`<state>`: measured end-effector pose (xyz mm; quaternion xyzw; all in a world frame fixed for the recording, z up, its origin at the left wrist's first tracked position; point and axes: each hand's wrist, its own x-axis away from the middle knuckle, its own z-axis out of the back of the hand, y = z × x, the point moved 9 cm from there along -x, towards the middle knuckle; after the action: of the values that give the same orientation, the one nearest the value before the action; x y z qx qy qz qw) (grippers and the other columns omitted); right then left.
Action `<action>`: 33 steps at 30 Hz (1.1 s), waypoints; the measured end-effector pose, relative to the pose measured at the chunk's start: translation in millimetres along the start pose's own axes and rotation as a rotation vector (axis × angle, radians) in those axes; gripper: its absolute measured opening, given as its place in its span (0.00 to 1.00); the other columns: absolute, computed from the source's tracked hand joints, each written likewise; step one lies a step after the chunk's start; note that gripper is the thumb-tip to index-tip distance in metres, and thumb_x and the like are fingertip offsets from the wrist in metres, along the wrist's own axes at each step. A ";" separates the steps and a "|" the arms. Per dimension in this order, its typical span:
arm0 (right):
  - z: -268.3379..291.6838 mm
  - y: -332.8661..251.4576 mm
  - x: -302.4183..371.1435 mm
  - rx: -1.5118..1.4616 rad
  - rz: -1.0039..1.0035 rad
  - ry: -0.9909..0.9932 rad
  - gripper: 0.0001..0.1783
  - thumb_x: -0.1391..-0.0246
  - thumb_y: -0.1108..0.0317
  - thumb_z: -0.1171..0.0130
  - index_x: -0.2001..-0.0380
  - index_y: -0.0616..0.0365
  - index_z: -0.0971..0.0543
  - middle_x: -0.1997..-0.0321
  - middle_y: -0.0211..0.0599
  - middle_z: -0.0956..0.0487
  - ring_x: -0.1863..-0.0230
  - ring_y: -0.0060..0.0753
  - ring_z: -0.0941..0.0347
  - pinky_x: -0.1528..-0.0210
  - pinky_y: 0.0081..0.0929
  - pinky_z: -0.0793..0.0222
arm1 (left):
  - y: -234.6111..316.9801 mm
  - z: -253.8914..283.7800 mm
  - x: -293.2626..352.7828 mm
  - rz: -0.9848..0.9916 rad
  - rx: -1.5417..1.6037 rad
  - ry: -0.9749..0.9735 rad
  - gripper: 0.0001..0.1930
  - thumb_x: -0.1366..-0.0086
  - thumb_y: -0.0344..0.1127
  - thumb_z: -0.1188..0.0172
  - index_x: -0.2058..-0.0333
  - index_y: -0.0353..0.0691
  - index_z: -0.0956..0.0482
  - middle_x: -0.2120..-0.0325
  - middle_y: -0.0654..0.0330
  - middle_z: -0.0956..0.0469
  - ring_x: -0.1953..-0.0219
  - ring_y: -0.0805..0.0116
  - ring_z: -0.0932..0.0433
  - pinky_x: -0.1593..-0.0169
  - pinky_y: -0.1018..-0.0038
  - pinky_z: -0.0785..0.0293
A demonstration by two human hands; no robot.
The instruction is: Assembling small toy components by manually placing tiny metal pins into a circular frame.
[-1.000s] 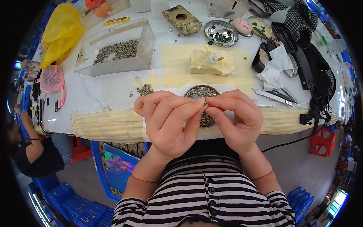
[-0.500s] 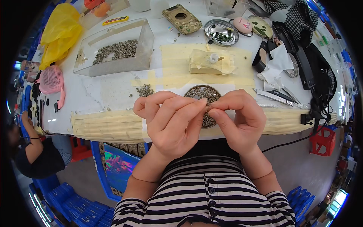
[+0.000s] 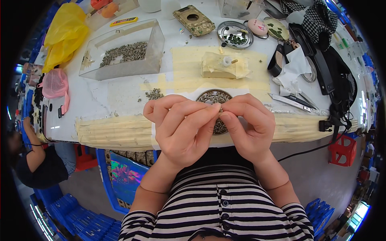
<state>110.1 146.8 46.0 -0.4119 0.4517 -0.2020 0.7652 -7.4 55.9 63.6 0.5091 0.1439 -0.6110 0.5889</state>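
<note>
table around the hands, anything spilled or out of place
A small heap of grey bits lies loose on the table, outside the clear box and the round dish under the hands. A few more stray bits dot the taped area. Nothing looks broken.

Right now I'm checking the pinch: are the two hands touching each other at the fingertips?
Touching. The head view shows the left hand and right hand meeting fingertip to fingertip above the round dish of small pieces, with no gap between them.
</note>
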 end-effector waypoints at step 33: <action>3.2 -12.4 3.8 0.093 0.091 0.070 0.16 0.55 0.82 0.28 0.60 0.61 0.14 0.67 0.36 0.19 0.73 0.23 0.24 0.73 0.18 0.28 | -4.1 -3.7 2.1 0.048 -0.055 -0.014 0.13 0.54 0.28 0.28 0.66 0.48 0.14 0.71 0.73 0.21 0.63 0.70 0.28 0.53 0.66 0.48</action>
<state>115.5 138.5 54.8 -0.3477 0.4867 -0.2021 0.7755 -8.9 58.6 58.6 0.4919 0.1441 -0.5958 0.6183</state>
